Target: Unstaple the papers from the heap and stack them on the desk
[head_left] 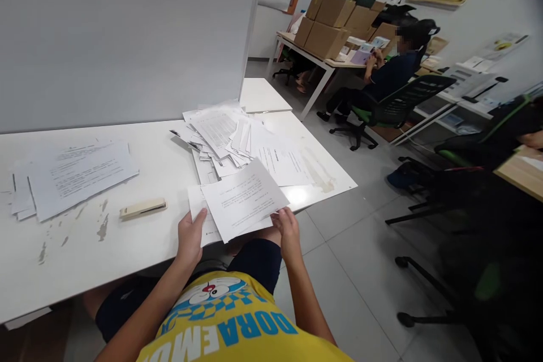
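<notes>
Printed sheets of paper are held over the table's front edge, between my two hands. My left hand pinches a lower sheet at its left side, thumb on top. With closed fingers, my right hand grips the right corner of the printed sheets. Just beyond them lies a messy heap of loose papers, some folded. To the left of my left hand rests a cream-coloured stapler. A fanned stack of printed papers lies farther left.
The white table has stained patches and a tall grey partition behind it. Cardboard boxes stand on another table, where a person sits handling something. Office chairs stand on the tiled floor to the right.
</notes>
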Demonstrator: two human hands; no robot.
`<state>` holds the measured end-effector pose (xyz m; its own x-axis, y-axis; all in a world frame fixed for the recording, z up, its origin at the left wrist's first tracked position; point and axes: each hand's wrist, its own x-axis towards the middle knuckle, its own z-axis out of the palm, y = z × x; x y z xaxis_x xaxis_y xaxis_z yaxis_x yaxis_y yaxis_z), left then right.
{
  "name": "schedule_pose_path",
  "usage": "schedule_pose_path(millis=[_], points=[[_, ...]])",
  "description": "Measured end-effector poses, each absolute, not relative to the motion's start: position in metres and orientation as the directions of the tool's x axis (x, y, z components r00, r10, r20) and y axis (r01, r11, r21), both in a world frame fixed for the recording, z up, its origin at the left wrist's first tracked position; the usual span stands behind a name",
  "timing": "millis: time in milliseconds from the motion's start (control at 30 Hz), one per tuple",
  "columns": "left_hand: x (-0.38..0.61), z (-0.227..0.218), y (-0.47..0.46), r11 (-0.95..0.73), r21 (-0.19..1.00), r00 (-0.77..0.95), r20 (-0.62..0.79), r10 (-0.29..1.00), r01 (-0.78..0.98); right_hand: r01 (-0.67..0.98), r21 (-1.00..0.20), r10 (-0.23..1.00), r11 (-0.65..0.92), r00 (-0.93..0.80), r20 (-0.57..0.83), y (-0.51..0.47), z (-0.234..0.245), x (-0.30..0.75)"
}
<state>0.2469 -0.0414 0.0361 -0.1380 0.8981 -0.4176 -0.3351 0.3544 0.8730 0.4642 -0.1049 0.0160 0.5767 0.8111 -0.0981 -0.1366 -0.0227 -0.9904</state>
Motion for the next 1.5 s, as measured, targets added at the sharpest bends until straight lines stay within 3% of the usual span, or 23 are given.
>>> schedule_pose_path(millis=[100, 267, 400, 600, 700, 833, 900, 1033, 1233, 1333, 1400, 1500], points=[[0.248, 0.033, -0.04, 0.338, 0.89, -0.136, -0.393, 0.91, -0.306, -0.167, -0.985, 0.724, -0.03, 0.676, -0.137, -0.097, 0.017, 0.483], [0.247, 0.034, -0.037, 0.376, 0.864, -0.09, -0.427, 0.9, -0.335, -0.02, -0.976, 0.771, -0.216, 0.61, -0.183, -0.09, 0.023, 0.481], [0.247, 0.037, -0.038, 0.398, 0.849, -0.05, -0.44, 0.896, -0.347, -0.1, -0.955, 0.784, -0.279, 0.55, -0.287, -0.093, 0.028, 0.464], [0.243, 0.033, -0.036, 0.402, 0.845, -0.054, -0.447, 0.893, -0.353, -0.178, -0.953, 0.769, -0.244, 0.563, -0.302, -0.098, 0.033, 0.458], [0.242, 0.031, -0.035, 0.412, 0.843, -0.043, -0.453, 0.891, -0.345, -0.076, -0.942, 0.8, -0.327, 0.507, -0.319, -0.101, 0.032, 0.463], [0.24, 0.034, -0.036, 0.423, 0.834, -0.018, -0.459, 0.888, -0.354, 0.256, -0.915, 0.861, -0.312, 0.484, -0.158, -0.103, 0.031, 0.472], [0.237, 0.036, -0.037, 0.428, 0.83, 0.01, -0.455, 0.891, -0.357, 0.301, -0.908, 0.874, -0.293, 0.47, -0.126, -0.101, 0.03, 0.474], [0.226, 0.04, -0.04, 0.46, 0.805, 0.042, -0.481, 0.876, -0.374, 0.09, -0.96, 0.881, -0.265, 0.428, -0.203, -0.094, 0.03, 0.467], [0.198, 0.041, -0.047, 0.538, 0.731, 0.09, -0.556, 0.826, -0.42, -0.124, -0.968, 0.973, -0.217, 0.05, -0.225, -0.081, 0.032, 0.448], [0.179, 0.038, -0.051, 0.428, 0.856, -0.031, -0.455, 0.89, -0.29, -0.13, -0.95, 0.956, -0.285, 0.028, -0.291, -0.072, 0.031, 0.443], [0.165, 0.036, -0.053, 0.336, 0.94, -0.137, -0.342, 0.93, -0.062, -0.096, -0.944, 0.947, -0.316, 0.038, -0.32, -0.065, 0.031, 0.442], [0.147, 0.038, -0.057, 0.304, 0.908, -0.177, -0.262, 0.949, 0.287, -0.036, -0.936, 0.935, -0.351, 0.045, -0.352, -0.057, 0.033, 0.442]])
